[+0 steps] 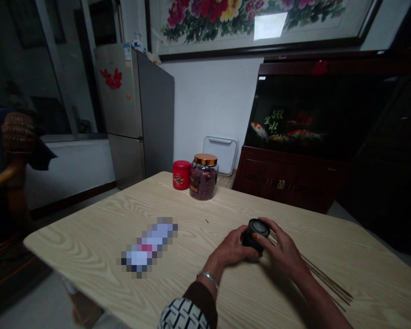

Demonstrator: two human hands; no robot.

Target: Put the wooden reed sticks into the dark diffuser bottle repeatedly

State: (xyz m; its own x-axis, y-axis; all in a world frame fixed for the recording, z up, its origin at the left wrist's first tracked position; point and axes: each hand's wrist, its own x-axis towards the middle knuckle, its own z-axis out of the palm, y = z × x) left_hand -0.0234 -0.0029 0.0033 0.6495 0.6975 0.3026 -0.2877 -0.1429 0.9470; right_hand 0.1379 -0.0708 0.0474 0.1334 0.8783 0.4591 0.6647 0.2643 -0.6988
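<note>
My left hand (229, 247) and my right hand (281, 246) both grip a small black lidded canister (255, 234) above the pale wood-grain table (89, 242). Its round top faces up, and my fingers hide much of its side. A bundle of thin wooden sticks (324, 278) lies on the table just past my right hand, partly under it. A silver bangle (208, 278) circles my left wrist. Farther back stand a glass jar of dried rose petals (203, 179) with a gold lid and a red tin (181, 174). A pixelated, blurred object (147, 245) lies left of my hands.
The table's far corner points toward a steel refrigerator (135, 114). A dark aquarium with koi (287, 132) stands on a wooden cabinet at the right. A wooden chair (10, 192) with dark cloth stands left of the table.
</note>
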